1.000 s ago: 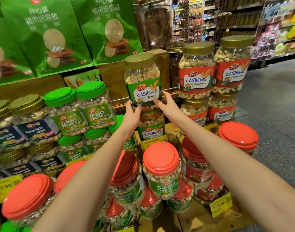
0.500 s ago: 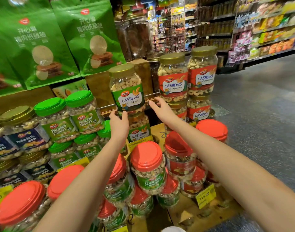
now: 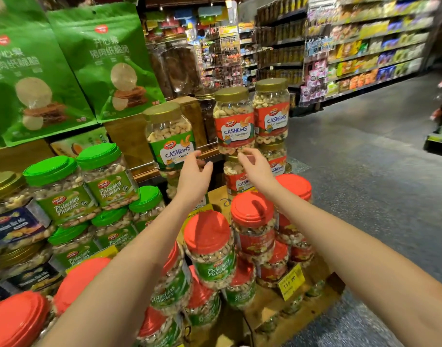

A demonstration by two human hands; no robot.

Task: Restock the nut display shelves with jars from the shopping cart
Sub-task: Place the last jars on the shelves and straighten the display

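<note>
Beside the cashew jar, left hand and right hand apparently withdrawn.

Lower salted cashew jar: mostly hidden behind the left hand.
Yellow price tag: small print unreadable.
Far aisle shelves: blurred (packages indistinct).
Red lid: cut off at the bottom-left corner.
Green snack bag: cropped by the left edge.

The left hand, fingers loose, hovers before the clear gold-lidded cashew jar with a green label. The right hand, relaxed, hovers before stacked red-labelled cashew jars. Neither holds anything.
</note>
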